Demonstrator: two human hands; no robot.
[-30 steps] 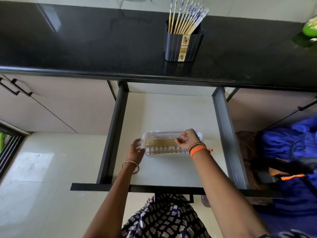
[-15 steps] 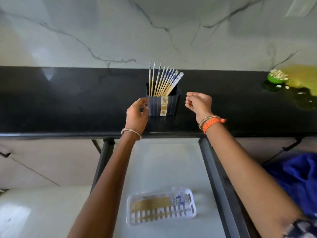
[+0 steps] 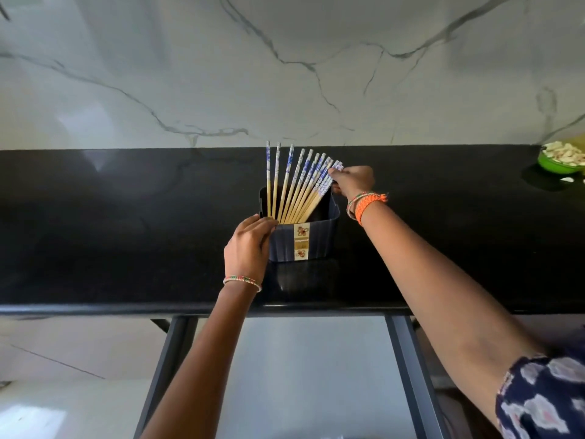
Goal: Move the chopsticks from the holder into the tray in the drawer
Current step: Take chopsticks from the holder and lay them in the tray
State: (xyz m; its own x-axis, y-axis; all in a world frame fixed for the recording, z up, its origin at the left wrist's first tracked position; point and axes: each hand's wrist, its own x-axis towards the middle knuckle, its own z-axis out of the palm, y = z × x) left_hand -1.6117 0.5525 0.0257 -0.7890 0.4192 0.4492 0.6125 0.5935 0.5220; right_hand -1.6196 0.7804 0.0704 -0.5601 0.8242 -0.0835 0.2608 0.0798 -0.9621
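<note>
The chopsticks point(image 3: 299, 185) fan out of the holder point(image 3: 302, 240) on the counter point(image 3: 126, 232), left hand point(image 3: 248, 248) now clasping its side, right hand point(image 3: 351, 180) up from the drawer point(image 3: 310, 375) pinching the rightmost tips, so another batch looks set to lift.

You have a single view, taken from the camera on your head, so no second angle overlaps it. It looks forward and slightly down across the black counter point(image 3: 126, 236) toward the marble wall point(image 3: 221, 74), which fills the upper third of the frame. The wide lens bends the counter's front edge and spreads both forearms out from the bottom corners. The camera sits close: the holder point(image 3: 304, 239) stands near the centre, within arm's reach, with your left hand point(image 3: 248, 248) and right hand point(image 3: 351, 180) at its sides. Below the counter edge you look down into the open drawer point(image 3: 304, 375), cut off by the bottom border.
</note>
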